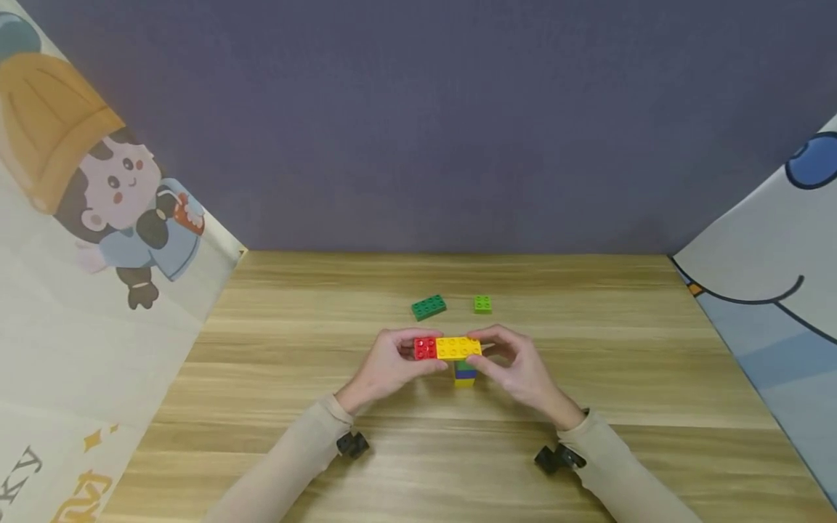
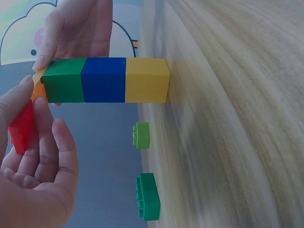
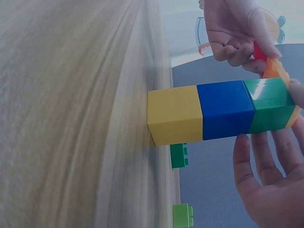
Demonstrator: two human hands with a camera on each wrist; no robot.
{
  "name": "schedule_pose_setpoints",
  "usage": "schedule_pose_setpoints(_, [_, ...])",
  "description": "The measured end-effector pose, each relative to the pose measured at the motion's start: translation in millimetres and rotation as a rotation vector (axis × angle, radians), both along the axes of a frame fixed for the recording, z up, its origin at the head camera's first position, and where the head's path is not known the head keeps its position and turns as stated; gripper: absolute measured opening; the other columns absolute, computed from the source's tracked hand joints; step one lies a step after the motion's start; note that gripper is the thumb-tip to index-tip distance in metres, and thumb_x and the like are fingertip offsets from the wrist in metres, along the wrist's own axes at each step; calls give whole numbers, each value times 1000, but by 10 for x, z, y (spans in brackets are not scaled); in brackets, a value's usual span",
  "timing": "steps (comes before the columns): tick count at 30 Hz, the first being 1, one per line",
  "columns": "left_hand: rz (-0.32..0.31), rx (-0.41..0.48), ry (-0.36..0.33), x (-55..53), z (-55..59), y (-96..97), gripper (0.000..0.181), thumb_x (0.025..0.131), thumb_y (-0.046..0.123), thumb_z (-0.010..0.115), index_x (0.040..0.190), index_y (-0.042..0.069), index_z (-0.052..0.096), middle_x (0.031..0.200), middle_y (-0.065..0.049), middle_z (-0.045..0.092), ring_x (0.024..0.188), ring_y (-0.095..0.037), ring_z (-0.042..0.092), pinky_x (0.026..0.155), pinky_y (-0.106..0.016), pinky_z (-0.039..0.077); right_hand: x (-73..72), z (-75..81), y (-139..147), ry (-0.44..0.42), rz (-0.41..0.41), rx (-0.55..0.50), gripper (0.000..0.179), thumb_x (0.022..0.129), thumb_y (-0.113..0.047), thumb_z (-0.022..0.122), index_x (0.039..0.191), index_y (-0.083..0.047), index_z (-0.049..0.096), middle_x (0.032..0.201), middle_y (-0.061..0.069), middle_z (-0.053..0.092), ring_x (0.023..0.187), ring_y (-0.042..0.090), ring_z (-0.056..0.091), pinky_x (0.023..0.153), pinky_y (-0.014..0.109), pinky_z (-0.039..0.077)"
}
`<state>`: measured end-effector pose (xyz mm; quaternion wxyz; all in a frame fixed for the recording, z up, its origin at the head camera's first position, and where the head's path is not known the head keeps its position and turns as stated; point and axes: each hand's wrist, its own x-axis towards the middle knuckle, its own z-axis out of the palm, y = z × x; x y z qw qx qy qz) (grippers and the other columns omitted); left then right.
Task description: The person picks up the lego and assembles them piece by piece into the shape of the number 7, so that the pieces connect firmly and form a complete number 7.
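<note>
A tower of green, blue and yellow blocks (image 2: 103, 80) stands upright on the table, yellow at the bottom. Across its top lies a long yellow brick (image 1: 459, 348), which looks orange in the wrist views. A red brick (image 1: 425, 348) adjoins its left end; how the two join cannot be told. My left hand (image 1: 392, 363) holds the red brick between thumb and fingers, the thumb reaching along to the yellow one. With thumb and index finger, my right hand (image 1: 519, 367) pinches the right end of the yellow brick, its other fingers beside the green block.
Behind the tower, a dark green brick (image 1: 429, 307) and a small light green brick (image 1: 482, 304) lie apart on the wooden table (image 1: 294, 305). A dark panel (image 1: 458, 131) rises at the table's back edge, with printed panels on both sides.
</note>
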<state>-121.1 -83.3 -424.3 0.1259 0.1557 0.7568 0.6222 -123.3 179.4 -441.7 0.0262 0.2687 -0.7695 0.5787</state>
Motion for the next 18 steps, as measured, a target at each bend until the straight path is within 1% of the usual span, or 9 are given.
schedule_pose_setpoints(5, [-1,-3,-1,-14,0,-3,47,90,17,87,133,6,73,118,-16,80,86,-15,75,74,-24,63,0,-2,-6,0,0,1,30,93,2,79,122,-3,72,121,16,76,102,13,71,90,27,62])
schedule_pose_setpoints(11, [9,-6,-4,13,2,1,47,90,18,88,134,7,73,120,-15,79,88,-15,75,77,-25,63,-1,-7,-6,1,2,6,30,93,2,79,122,-3,72,121,16,76,101,11,71,90,27,62])
schedule_pose_setpoints(18, [-2,5,-5,10,35,12,48,90,15,88,134,5,73,121,-17,79,90,-14,76,78,-24,63,-3,-5,-10,6,2,0,30,94,2,78,123,-3,72,121,16,76,102,11,71,90,27,62])
